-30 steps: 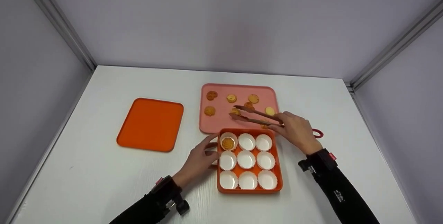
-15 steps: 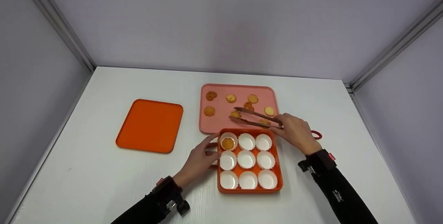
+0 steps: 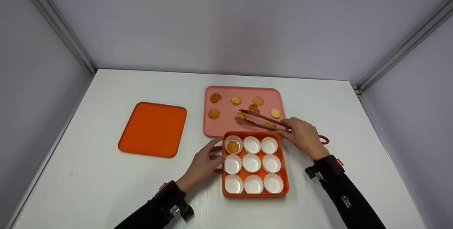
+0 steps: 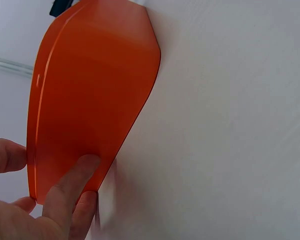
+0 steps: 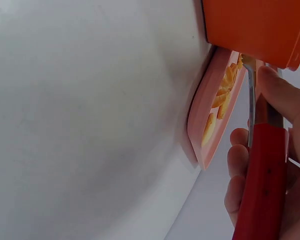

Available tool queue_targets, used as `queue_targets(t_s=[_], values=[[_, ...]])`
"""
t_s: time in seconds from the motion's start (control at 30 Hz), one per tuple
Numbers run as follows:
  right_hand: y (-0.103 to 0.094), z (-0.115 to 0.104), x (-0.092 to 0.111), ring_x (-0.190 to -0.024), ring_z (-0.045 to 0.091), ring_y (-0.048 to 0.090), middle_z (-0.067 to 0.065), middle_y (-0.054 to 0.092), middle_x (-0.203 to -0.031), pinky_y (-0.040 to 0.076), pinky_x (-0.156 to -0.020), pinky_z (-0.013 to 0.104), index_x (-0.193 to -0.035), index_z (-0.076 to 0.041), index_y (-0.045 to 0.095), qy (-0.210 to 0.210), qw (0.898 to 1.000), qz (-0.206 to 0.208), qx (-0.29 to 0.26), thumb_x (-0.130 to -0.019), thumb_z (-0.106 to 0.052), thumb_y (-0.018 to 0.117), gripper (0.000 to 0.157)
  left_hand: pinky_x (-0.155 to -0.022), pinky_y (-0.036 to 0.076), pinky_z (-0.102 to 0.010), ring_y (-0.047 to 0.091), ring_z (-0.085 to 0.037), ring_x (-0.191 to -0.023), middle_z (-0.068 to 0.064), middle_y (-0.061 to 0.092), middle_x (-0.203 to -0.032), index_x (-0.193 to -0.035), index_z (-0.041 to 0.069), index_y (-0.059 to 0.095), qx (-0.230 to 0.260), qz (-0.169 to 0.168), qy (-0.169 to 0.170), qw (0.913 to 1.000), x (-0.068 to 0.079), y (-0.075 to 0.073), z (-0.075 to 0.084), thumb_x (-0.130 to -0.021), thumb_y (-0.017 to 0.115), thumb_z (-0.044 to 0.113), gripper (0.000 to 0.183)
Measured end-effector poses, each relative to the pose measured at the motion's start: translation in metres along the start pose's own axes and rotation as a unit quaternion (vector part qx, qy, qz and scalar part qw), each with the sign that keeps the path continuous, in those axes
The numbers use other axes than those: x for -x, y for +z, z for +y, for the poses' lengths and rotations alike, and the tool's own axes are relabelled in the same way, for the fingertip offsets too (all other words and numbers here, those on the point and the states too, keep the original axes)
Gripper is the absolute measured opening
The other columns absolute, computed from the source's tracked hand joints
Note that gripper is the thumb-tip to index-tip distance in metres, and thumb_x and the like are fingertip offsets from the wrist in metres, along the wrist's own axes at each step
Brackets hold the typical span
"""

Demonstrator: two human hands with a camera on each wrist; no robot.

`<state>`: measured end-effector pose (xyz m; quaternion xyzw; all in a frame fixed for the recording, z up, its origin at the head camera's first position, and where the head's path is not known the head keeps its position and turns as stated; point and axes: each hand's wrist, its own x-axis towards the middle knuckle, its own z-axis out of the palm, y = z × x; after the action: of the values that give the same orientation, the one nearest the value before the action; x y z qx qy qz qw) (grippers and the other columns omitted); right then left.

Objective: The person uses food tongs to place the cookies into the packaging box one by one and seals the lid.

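My right hand (image 3: 300,133) grips a pair of tongs (image 3: 269,127), with red handles (image 5: 265,185) in the right wrist view. The tong tips straddle a small swirled cookie (image 3: 241,115) on the pink tray (image 3: 223,129). An orange box (image 3: 285,172) stands in front of that tray, holding rows of white paper cups (image 3: 251,162). A round golden cookie (image 3: 233,147) sits in its far-left cup. At the box's left wall, my left hand (image 3: 201,163) rests with its fingers (image 4: 72,185) against the side; one fingertip reaches the rim.
Several other cookies, such as a pretzel-shaped one (image 3: 215,97) and a pale round one (image 3: 275,113), lie spread over the pink tray. A flat orange lid (image 3: 153,129) lies at the left of the white table (image 3: 88,186). Grey walls enclose the back and sides.
The tong tips have come down slightly towards me, settling around the swirled cookie. The left hand and the box stay where they were.
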<state>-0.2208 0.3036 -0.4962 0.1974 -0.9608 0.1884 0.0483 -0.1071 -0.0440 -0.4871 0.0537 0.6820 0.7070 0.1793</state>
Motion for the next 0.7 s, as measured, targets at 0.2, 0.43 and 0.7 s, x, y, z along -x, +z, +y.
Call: queue_targets(t_s=[0.2,0.43,0.7], values=[[0.0015,0.0016,0.0023,-0.069,0.014,0.056,-0.002,0.063,-0.083,0.047,-0.057,0.036,-0.109,-0.011,0.074,-0.003,1.0,0.006,0.004,-0.086,-0.044,0.071,0.04,-0.08,0.054,-0.054,0.055,-0.044,-0.114,-0.03,0.041,-0.14,-0.152,0.008,0.03,-0.007,0.0,0.0,1.0,-0.0007,-0.0005,-0.0008,-0.095,0.057,0.005,0.064],[0.0047,-0.001,0.0011,-0.071,0.015,0.058,0.001,0.063,-0.085,0.049,-0.058,0.038,-0.109,-0.009,0.073,-0.001,1.0,-0.007,-0.001,-0.085,-0.038,0.073,0.037,-0.078,0.055,-0.053,0.055,-0.043,-0.113,-0.03,0.041,-0.14,-0.152,0.008,0.03,-0.013,0.002,-0.002,0.9999,0.0007,-0.0009,0.0002,-0.094,0.059,0.006,0.064],[0.0061,-0.0038,-0.0005,-0.075,0.018,0.06,0.008,0.067,-0.09,0.051,-0.063,0.042,-0.108,-0.008,0.072,-0.005,1.0,-0.01,0.002,-0.087,-0.038,0.072,0.037,-0.079,0.055,-0.054,0.056,-0.044,-0.11,-0.03,0.041,-0.14,-0.152,0.009,0.03,-0.003,0.002,-0.002,1.0,0.0002,-0.0009,-0.0014,-0.094,0.058,0.005,0.064]])
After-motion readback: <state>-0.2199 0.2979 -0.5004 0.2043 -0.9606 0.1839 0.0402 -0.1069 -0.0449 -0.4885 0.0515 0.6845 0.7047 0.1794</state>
